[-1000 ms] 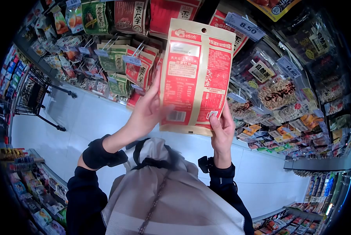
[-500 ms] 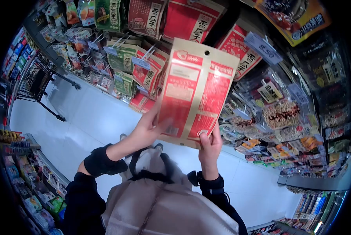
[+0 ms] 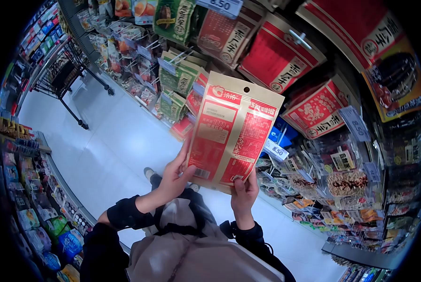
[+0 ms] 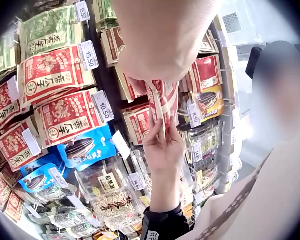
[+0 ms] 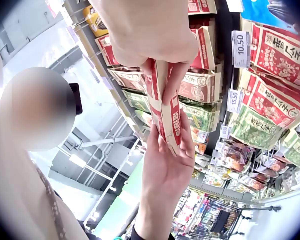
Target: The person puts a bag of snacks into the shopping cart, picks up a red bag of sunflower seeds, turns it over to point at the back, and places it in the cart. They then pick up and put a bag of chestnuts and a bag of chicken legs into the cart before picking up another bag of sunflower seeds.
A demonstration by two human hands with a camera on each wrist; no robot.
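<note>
Holding a packet (image 3: 231, 134) up before the rack (image 3: 173, 56), the person gripped it by its lower part with both hands. The left hand (image 3: 173, 176) took the lower left corner: its thumb lay across the printed face beside the barcode, and its fingers (image 3: 184, 151) ran nearly straight up along the left edge and behind. The right hand (image 3: 243, 192) pinched the bottom edge, thumb on the face, fingers curled behind and hidden in the head view. In the right wrist view the packet (image 5: 165, 110) showed edge-on, squeezed between that hand's thumb and fingers, with the left hand (image 5: 165, 160) flat against one side. The left wrist view showed the same edge (image 4: 160, 102) and the right hand (image 4: 162, 150) just under it.

The packet stood upright and slightly tilted, hang hole at the top, clear of the hanging packs (image 3: 276, 56) behind it. A price tag (image 3: 276, 151) hung just right of it. A trolley (image 3: 60, 77) stood well apart on the floor (image 3: 111, 141).
</note>
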